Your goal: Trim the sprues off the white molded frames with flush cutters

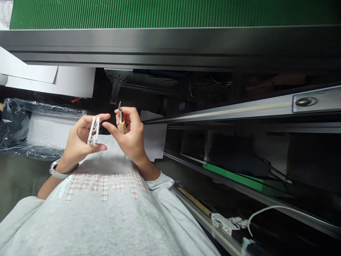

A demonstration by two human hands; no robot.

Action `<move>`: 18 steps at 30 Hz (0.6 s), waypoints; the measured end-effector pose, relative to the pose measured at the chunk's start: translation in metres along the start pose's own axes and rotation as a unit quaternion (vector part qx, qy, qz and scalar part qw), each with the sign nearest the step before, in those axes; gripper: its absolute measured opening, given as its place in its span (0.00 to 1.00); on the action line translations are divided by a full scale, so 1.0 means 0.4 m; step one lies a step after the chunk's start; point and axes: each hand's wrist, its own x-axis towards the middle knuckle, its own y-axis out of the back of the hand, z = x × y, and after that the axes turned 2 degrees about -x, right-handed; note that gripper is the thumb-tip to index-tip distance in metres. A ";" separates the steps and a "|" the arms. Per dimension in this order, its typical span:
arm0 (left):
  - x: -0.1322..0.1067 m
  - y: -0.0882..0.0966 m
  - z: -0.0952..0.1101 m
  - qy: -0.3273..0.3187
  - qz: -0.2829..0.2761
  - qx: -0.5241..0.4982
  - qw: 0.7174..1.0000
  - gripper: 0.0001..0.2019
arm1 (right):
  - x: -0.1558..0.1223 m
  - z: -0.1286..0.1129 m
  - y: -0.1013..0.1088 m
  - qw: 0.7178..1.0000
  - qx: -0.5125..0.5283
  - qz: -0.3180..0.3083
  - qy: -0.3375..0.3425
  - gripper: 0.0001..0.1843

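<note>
My left hand (80, 140) pinches a small white plastic part (93, 131) between thumb and fingers, held upright in front of my chest. A white watch band circles that wrist. My right hand (130, 133) is closed round small cutting pliers (122, 121) with tan handles, the metal tip pointing up. Its forefinger stretches toward the white part and nearly touches it. Both hands hover above my grey shirt with a plaid pattern.
A green conveyor belt (170, 13) with a steel frame (170, 46) runs across the top. A clear plastic bag holding white parts (39, 129) lies at the left. Metal rails (239, 110) and a white cable (266, 211) sit at the right.
</note>
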 end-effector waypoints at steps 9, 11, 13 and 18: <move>0.016 -0.005 -0.005 0.064 0.017 -0.084 0.994 0.27 | 0.061 0.105 0.048 0.992 -0.076 0.075 -0.068 0.16; 0.019 -0.009 -0.005 0.082 0.007 -0.090 0.993 0.27 | 0.034 0.063 0.045 0.998 0.001 0.030 -0.064 0.22; 0.021 -0.013 -0.003 0.094 -0.005 -0.106 0.990 0.27 | 0.018 0.026 0.031 0.997 0.052 0.016 -0.054 0.24; 0.025 -0.014 0.004 0.098 -0.023 -0.160 0.982 0.26 | 0.023 0.019 0.007 0.993 0.102 0.022 -0.047 0.26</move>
